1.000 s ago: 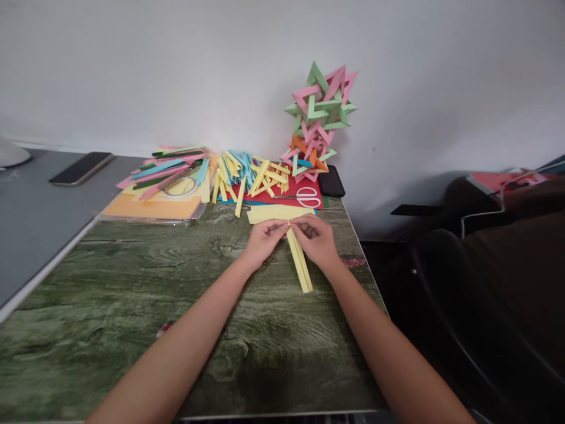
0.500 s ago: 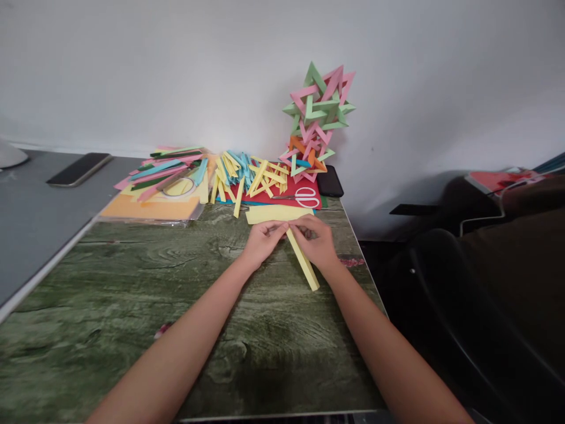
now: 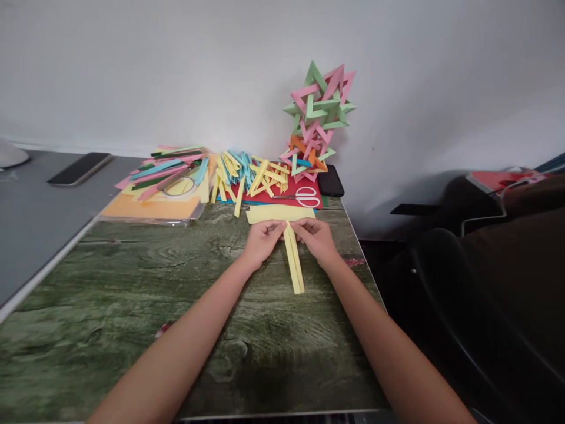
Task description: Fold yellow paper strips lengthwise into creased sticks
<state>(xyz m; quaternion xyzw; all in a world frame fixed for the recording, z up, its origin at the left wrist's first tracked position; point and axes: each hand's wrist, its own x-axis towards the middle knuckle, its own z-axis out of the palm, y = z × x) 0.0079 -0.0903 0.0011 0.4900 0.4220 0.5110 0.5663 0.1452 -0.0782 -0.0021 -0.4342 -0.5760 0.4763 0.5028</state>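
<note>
A yellow folded paper strip (image 3: pixel 293 265) with a crease along its length points toward me over the green wood-patterned table top (image 3: pixel 212 371). Its far end is pinched between my left hand (image 3: pixel 263 240) and my right hand (image 3: pixel 315 238), thumbs and fingertips close together there. Just beyond my fingers lies a flat yellow paper piece (image 3: pixel 278 212), partly covered by my hands. White-handled scissors (image 3: pixel 305 197) rest on red paper (image 3: pixel 289 189) behind it.
Yellow and blue folded strips (image 3: pixel 247 171) are heaped at the back. To their left, coloured strips (image 3: pixel 165 168) lie on an orange paper pack (image 3: pixel 150 207). A pink-and-green paper star model (image 3: pixel 324 106) stands by a black phone (image 3: pixel 330 181); another phone (image 3: pixel 79 169) lies far left.
The near end of the yellow strip has swung left, and its lengthwise crease now faces up, slightly opened. My right fingers have shifted a little away from my left ones.
</note>
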